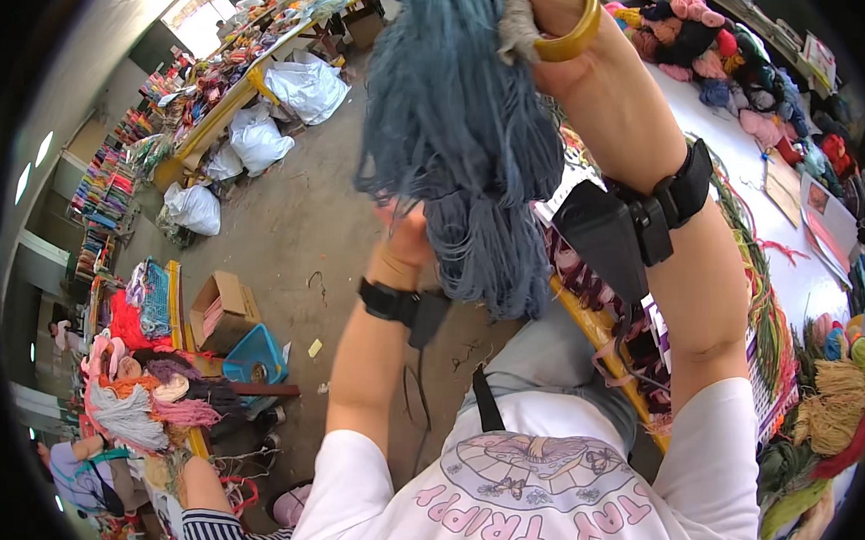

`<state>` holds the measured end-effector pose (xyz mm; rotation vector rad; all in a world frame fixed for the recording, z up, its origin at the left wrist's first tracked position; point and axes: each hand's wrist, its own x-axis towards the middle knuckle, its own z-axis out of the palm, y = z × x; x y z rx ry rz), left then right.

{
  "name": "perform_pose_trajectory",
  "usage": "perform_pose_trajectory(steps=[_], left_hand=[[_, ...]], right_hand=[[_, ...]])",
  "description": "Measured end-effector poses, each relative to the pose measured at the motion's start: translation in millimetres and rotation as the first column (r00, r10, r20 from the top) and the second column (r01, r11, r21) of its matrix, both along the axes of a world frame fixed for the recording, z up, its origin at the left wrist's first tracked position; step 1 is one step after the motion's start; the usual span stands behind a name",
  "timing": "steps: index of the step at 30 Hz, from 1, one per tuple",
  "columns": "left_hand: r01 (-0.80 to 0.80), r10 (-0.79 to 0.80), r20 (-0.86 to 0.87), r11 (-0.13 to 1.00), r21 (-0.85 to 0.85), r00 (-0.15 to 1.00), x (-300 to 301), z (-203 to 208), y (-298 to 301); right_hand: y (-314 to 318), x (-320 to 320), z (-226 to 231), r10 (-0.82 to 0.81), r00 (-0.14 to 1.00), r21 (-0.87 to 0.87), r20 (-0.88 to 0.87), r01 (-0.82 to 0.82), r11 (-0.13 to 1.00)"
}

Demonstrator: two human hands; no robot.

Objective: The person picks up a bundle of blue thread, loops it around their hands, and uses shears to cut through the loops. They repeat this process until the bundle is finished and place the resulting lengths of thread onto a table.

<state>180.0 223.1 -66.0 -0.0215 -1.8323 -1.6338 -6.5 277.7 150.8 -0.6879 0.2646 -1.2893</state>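
A thick bundle of blue-grey yarn (pixel 459 107) hangs in the air in front of me, its loose strands drooping in two tiers. Near its lower part my left hand (pixel 410 232) is closed on the yarn, with most of the fingers hidden behind the strands. My right hand (pixel 552 7) is raised at the top edge beside the yarn's upper part and appears to grip it; its fingertips are covered or out of frame. A yellow bangle (pixel 570 40) circles the right wrist. Black strapped devices are on both forearms.
At my right, a white table (pixel 696 103) bears piled yarn skeins (pixel 741 66) and papers. A yellow-edged rack of coloured strands (pixel 604 326) stands close by. White sacks (pixel 305 86) lie left on the floor, with a cardboard box (pixel 223 309) and blue basket (pixel 255 354). Another person's knee (pixel 206 487) shows lower left.
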Motion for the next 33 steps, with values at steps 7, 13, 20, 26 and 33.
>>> perform_pose_trajectory(steps=[7, 13, 20, 26, 33], left_hand=[[0.547, -0.612, -0.121, 0.581, 0.603, 0.782, -41, 32, 46], [0.484, -0.589, 0.091, 0.734, 0.477, 0.803, -54, 64, 68], [0.143, -0.167, 0.194, 0.981, 0.131, 0.967, -62, 75, 77], [-0.111, 0.046, 0.321, 0.976, 0.187, 0.946, -69, 58, 78], [-0.155, 0.128, 0.316, 0.986, 0.061, 0.94, -64, 39, 72]], right_hand=[[32, -6, -58, -0.912, 0.359, -0.729, -0.199, 0.568, 0.383], [-17, -88, -84, -0.469, 0.842, 0.008, -0.265, 0.488, 0.873], [74, -198, -131, -0.583, -0.227, -0.432, -0.78, 0.87, 0.239], [187, -86, -112, -0.404, 0.516, -0.132, -0.755, 0.484, 0.865], [197, -41, -131, 0.019, 0.803, 0.121, -0.596, 0.067, 0.99]])
